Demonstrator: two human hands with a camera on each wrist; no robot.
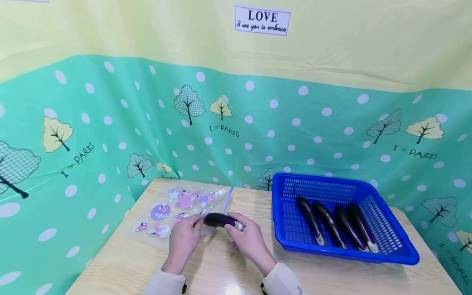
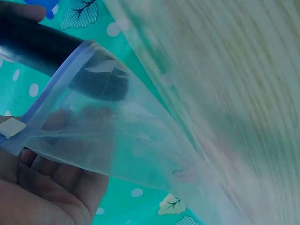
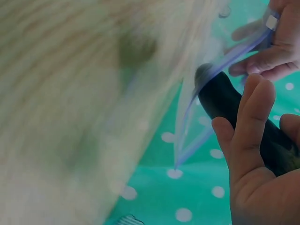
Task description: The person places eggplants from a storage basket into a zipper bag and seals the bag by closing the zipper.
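Partly in the bag (image 1: 161, 210), the eggplant (image 1: 216, 220) lies crosswise, blunt end left

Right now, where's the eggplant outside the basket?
In the head view, the eggplant is in the right hand, left of the blue basket, tip at the zipper bag's mouth.

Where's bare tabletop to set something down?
Bare table shows between the bag and blue basket, beyond the right hand, and in front of the basket. It's crowded at the bag's mouth, with the left hand and held eggplant.
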